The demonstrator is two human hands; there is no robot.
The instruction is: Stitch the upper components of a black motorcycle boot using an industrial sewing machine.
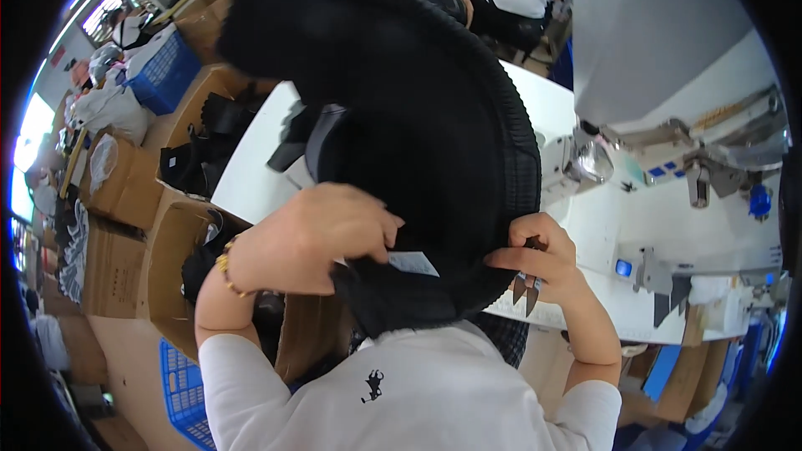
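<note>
A: How is that black cloth (pixel 401 117) likely to handle?

B: Soft and fairly light, going by how it bends into one big curve and folds at the near end. The far part stands up without sagging much, so it probably has some body, perhaps a padded or thick knit. It looks hard to break, and its dull surface should not be slippery.

A: Where is the best place to take hold?

B: The ribbed border (pixel 520 129) along the right side seems the surest grip, since the ridges give the fingertips something to catch. The folded near end would serve the other hand.

A: And what are the fingers doing?

B: The left hand (pixel 313 234) is bent over the near left end, fingers drawn in and apparently holding the cloth; the thumb's exact grip is hidden. The right hand (pixel 539 255) pinches the lower right edge narrowly between thumb and fingers. Two pointed blades, like small snips (pixel 531 301), stick out below that palm; whether they are gripped or just tucked there is unclear.

A: Where is the cloth, then?

B: In front of the person's chest, held up before the white table (pixel 246 171), with the sewing machine (pixel 668 150) to the right.

A: What does it look like?

B: Deep black all over, broad and curved, with close ridges down the right border. A pale label (pixel 413 263) shows near the fold, between the hands.
</note>
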